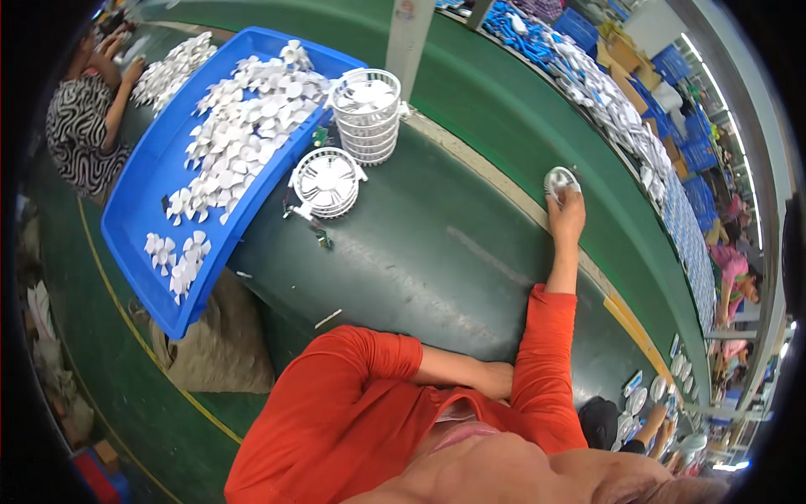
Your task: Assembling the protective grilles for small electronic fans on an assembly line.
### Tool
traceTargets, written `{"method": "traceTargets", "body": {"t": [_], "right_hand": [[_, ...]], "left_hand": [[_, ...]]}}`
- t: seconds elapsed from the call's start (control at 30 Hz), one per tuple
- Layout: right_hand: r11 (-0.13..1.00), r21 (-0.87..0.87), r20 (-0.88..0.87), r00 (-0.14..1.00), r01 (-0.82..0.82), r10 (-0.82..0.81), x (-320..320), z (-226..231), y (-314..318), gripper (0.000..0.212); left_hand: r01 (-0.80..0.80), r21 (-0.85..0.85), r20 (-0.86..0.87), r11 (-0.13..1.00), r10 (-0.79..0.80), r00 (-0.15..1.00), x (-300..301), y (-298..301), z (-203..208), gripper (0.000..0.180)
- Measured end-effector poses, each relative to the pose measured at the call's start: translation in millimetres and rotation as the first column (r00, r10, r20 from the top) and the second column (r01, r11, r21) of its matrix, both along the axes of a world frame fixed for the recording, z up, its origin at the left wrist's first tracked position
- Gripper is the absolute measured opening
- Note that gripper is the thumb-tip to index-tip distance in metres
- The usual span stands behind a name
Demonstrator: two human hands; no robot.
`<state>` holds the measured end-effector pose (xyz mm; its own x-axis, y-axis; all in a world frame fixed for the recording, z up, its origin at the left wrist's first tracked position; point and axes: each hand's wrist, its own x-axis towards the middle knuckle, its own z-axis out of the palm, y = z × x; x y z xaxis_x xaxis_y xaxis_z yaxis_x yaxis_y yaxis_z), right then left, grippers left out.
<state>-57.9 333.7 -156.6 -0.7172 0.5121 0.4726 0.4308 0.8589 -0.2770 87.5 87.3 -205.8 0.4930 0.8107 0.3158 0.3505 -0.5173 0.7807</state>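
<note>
A: R hand (568, 208)?
B: Gripping a white fan cage (557, 179), 2 o'clock! Prob. light, stiff, ribs fragile; best hold's the rim.
A: L hand (501, 380)?
B: By R sleeve (541, 357), fingers hidden, can't tell.

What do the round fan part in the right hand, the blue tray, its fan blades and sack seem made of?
Round fan part: probably plastic; pale, slightly shiny, too small for certainty.
Blue tray: likely smooth plastic; even colour, rounded corners.
Fan blades: likely satin plastic; white, thin, uniform.
Sack: perhaps woven fibre; dull, creased.
</note>
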Motion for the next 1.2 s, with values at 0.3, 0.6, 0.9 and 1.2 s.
{"method": "traceTargets", "body": {"t": [0.3, 0.6, 0.9, 1.2], "right_hand": [[0.438, -0.449, -0.286, 0.589, -0.779, 0.756, -26.4, 97.8, -148.6, 0.013], [0.132, -0.086, -0.204, 0.147, -0.988, 0.968, -97.0, 91.3, -282.9, 0.016], [0.333, -0.036, -0.215, 0.332, -0.942, 0.918, -76.7, 82.4, -262.4, 0.023], [0.735, -0.092, -0.286, 0.725, -0.672, 0.626, -46.5, 7.2, -155.6, 0.019]], "left_hand": [[0.033, 0.014, -0.087, 0.999, -0.032, 0.996, 7.8, 12.8, -18.8, 0.055], [-0.284, -0.039, 0.176, 0.958, 0.287, 0.942, 76.5, 33.7, -125.7, 0.07], [-0.07, -0.417, -0.124, 0.906, 0.02, 0.992, 67.4, 42.3, -120.3, 0.076], [-0.036, -0.256, 0.043, 0.966, 0.049, 0.998, 49.8, 38.8, -103.7, 0.074]]}}
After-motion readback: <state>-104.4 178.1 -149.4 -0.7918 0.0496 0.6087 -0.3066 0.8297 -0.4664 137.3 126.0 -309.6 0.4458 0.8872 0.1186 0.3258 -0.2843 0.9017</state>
